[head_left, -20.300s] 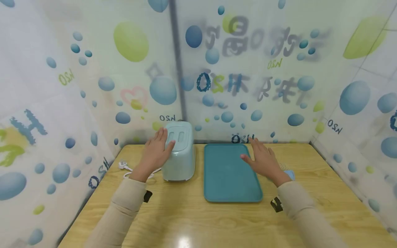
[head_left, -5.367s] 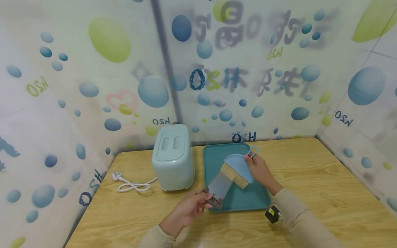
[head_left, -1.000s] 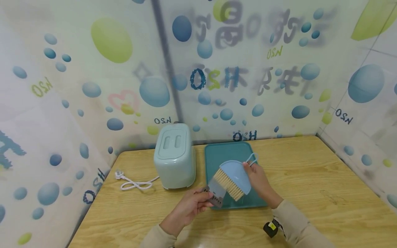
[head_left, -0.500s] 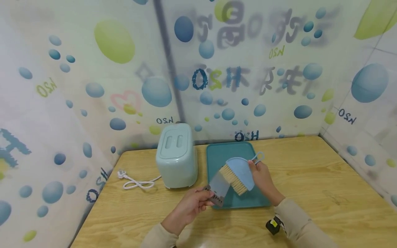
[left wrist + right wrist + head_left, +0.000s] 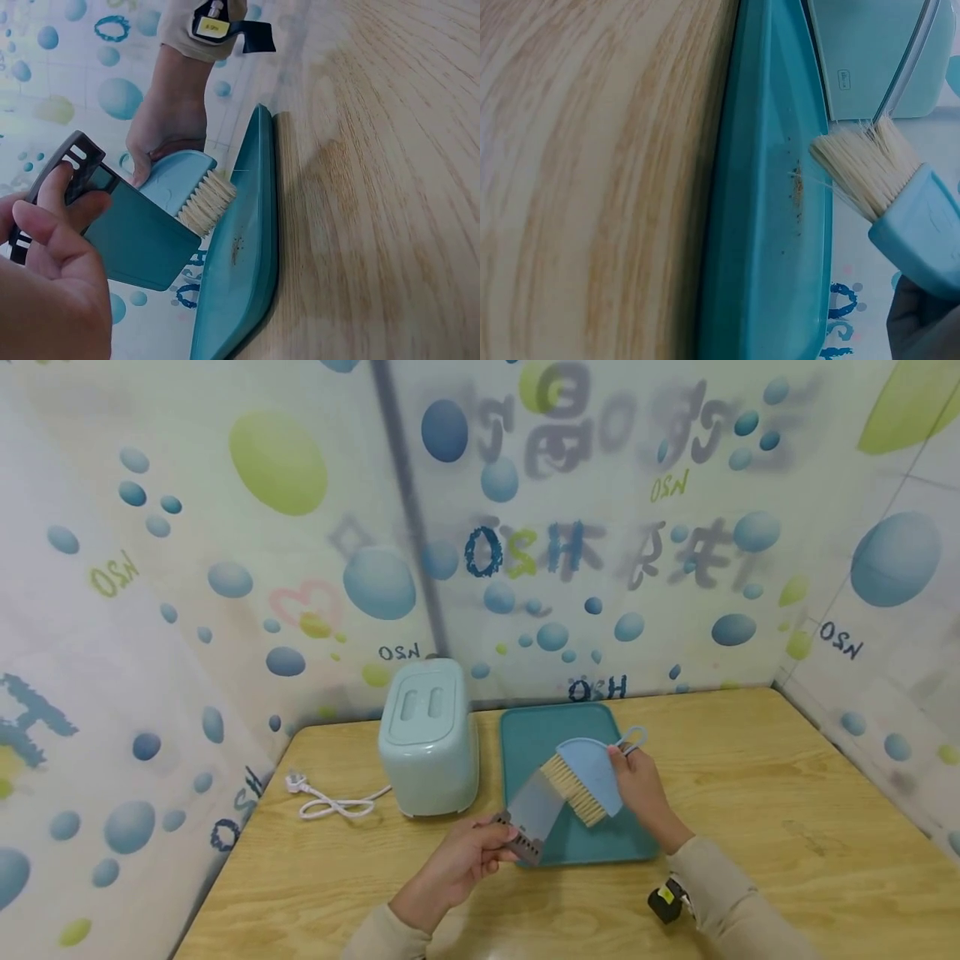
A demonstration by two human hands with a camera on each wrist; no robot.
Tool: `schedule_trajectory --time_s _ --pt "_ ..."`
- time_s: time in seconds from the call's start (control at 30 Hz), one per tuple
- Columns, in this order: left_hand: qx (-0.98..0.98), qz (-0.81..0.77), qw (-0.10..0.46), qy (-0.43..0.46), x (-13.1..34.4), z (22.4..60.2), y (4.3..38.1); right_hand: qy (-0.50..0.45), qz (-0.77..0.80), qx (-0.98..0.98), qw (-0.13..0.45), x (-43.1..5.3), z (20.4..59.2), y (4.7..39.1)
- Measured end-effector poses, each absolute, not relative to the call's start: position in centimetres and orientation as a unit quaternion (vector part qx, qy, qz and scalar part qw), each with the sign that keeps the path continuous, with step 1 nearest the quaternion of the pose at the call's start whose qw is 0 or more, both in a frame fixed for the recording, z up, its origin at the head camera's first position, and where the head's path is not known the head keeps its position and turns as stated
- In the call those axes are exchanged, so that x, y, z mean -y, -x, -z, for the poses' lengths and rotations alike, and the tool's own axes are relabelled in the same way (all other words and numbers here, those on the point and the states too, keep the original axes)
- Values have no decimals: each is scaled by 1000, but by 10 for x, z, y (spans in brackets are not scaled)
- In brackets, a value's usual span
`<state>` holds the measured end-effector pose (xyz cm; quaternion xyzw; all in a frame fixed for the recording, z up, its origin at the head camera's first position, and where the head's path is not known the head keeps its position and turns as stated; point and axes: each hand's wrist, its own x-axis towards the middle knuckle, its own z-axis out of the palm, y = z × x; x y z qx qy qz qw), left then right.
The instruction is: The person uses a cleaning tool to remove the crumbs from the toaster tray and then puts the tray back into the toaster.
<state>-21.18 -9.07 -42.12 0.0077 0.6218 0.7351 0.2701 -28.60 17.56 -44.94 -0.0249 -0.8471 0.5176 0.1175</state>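
My left hand [image 5: 461, 860] pinches the dark slotted end of a flat metal crumb tray [image 5: 536, 808], tilted over the teal tray [image 5: 557, 723]. In my right hand [image 5: 647, 793] is a light blue brush [image 5: 594, 768] with pale bristles and a loop at its end. The bristles overlap the metal sheet's far edge in the head and left wrist views. Both held things are raised above the teal tray. Brown crumbs [image 5: 798, 193] lie in a small line on the teal tray in the right wrist view.
A pale mint toaster [image 5: 427, 764] with a lid over its top stands left of the teal tray. Its white cord and plug [image 5: 297, 783] lie on the wooden table [image 5: 787, 777] at the left. A patterned curtain [image 5: 540, 527] hangs behind the table.
Twenty seconds ago both hands were empty and the brush lay right of the teal tray. In the last second the brush has moved up and right across the metal sheet.
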Motion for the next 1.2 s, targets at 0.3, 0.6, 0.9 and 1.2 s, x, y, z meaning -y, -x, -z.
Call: schedule_trajectory --time_s 0.3,0.6,0.9,1.2 --pt "-628 -729 270 -13 91 418 210 -4 -494 857 144 -181 451 289" --pt "-642 -719 264 -27 93 415 213 -76 -453 866 199 -182 439 290" --pt "-650 -717 251 -14 96 414 215 -76 -409 894 168 -185 434 287" --pt "-662 -708 246 -12 97 416 218 -74 -403 899 152 -190 433 285"
